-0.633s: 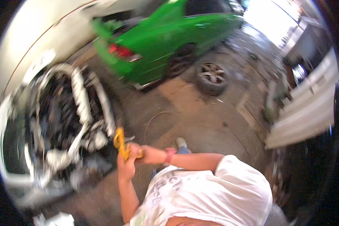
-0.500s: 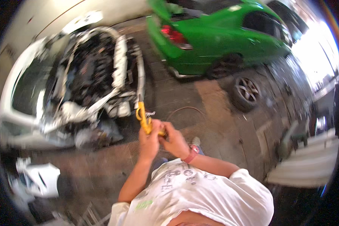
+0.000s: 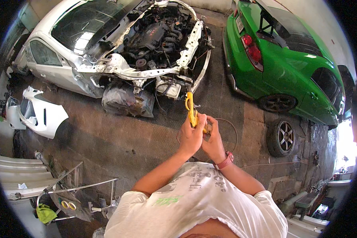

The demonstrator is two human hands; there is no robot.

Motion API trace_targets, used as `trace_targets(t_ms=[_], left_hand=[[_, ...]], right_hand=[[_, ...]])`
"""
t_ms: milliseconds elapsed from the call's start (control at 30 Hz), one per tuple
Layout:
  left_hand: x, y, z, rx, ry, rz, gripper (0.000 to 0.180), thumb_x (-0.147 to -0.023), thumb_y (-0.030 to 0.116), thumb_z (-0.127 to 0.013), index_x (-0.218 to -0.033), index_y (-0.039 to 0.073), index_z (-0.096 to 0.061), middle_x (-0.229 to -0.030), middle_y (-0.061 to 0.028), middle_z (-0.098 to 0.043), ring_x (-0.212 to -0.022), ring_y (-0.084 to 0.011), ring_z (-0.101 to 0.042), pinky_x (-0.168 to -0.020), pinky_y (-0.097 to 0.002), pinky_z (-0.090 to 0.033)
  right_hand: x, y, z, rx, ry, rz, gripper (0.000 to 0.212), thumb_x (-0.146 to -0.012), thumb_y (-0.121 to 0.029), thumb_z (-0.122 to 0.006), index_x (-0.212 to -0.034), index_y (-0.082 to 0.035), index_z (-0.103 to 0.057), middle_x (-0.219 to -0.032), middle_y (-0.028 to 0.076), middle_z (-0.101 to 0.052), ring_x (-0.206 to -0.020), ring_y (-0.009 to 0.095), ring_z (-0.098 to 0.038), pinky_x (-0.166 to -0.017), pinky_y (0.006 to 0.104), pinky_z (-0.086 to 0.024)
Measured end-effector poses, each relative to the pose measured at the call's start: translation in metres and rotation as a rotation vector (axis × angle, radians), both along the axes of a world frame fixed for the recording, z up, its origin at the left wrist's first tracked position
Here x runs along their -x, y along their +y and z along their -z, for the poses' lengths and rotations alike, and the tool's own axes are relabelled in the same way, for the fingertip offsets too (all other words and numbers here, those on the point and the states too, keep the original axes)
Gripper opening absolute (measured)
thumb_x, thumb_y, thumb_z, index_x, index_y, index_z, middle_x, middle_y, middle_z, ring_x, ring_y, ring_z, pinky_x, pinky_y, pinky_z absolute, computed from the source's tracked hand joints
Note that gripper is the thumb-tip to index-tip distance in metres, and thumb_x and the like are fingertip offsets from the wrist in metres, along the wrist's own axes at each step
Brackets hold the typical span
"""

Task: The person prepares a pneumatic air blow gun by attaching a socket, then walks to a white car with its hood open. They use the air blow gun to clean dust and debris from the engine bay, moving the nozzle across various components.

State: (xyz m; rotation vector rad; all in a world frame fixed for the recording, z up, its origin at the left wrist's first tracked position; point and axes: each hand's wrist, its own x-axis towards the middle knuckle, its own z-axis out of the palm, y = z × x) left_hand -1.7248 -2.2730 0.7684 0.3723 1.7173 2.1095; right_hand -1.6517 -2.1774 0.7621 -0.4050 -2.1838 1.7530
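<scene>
My left hand [image 3: 192, 137] is closed around a slim yellow tool [image 3: 191, 111] with a looped guard on its upper part. I cannot make out its exact kind. The tool points up and away from me, and a small metal piece shows at its side. My right hand [image 3: 213, 143], with a red watch [image 3: 225, 160] on the wrist, closes against the tool's lower yellow end, touching the left fingers. Both hands are held in front of my chest. Beyond them stands a white car [image 3: 55, 75] with its front stripped and its engine [image 3: 152, 35] exposed.
A green car [image 3: 281, 75] stands at the right, and a loose wheel [image 3: 281, 138] lies near it. At the left are a white body panel [image 3: 47, 115] and a metal stand [image 3: 73, 202] with a green cloth [image 3: 46, 214]. A thin hose [image 3: 236, 137] curves over the floor.
The view has swung, so the cars, the wheel and my hands now appear further right. Both hands keep their grip on the yellow tool.
</scene>
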Motion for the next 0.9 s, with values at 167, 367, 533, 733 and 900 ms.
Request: trace_targets(t_ms=[167,367,533,733,900], left_hand=[[-0.002,0.017,0.011,-0.02,0.211,0.196,0.024,-0.104,0.029,-0.065,-0.102,0.005,-0.061,-0.089,0.0012,-0.062,-0.082,-0.0081,-0.057,-0.074,-0.029,-0.049],[0.029,0.055,0.033,-0.017,-0.03,0.196,0.023,-0.106,0.028,-0.063,-0.108,0.005,-0.063,-0.096,-0.0015,-0.066,-0.089,-0.0109,-0.063,-0.082,-0.0296,-0.053],[0.025,0.127,0.033,0.017,-0.027,-0.037,0.015,-0.106,0.022,-0.062,-0.103,0.008,-0.058,-0.096,-0.0012,-0.061,-0.089,-0.0093,-0.057,-0.083,-0.028,-0.049],[0.067,0.178,0.026,0.176,-0.228,0.362,0.017,-0.1,0.014,-0.064,-0.091,0.011,-0.049,-0.09,0.0008,-0.05,-0.082,-0.0084,-0.044,-0.073,-0.027,-0.038],[0.097,0.207,0.023,0.236,-0.412,0.458,0.026,-0.096,0.027,-0.069,-0.091,0.012,-0.049,-0.086,-0.0003,-0.048,-0.08,-0.0103,-0.044,-0.072,-0.0285,-0.036]], right_hand=[[0.001,0.029,0.0,0.044,-0.115,-0.112,0.055,-0.087,0.001,-0.071,-0.137,-0.004,-0.049,-0.118,0.012,-0.069,-0.108,0.021,-0.066,-0.092,0.0361,-0.053],[0.004,0.086,0.025,0.102,-0.103,-0.156,0.063,-0.088,-0.003,-0.074,-0.143,-0.004,-0.042,-0.12,0.007,-0.067,-0.108,0.013,-0.062,-0.09,0.0301,-0.053],[0.036,0.149,0.056,0.249,-0.285,-0.245,0.051,-0.09,-0.002,-0.073,-0.135,-0.002,-0.048,-0.117,0.01,-0.067,-0.108,0.013,-0.062,-0.088,0.0312,-0.051],[0.048,0.209,0.084,0.759,-0.175,-0.537,0.035,-0.093,-0.028,-0.075,-0.112,0.0,-0.065,-0.093,0.006,-0.069,-0.084,0.015,-0.061,-0.078,0.0341,-0.052],[0.057,0.236,0.1,1.437,-0.555,-0.891,0.029,-0.097,-0.031,-0.076,-0.106,-0.008,-0.063,-0.068,-0.005,-0.051,-0.054,0.005,-0.045,-0.048,0.0273,-0.033]])
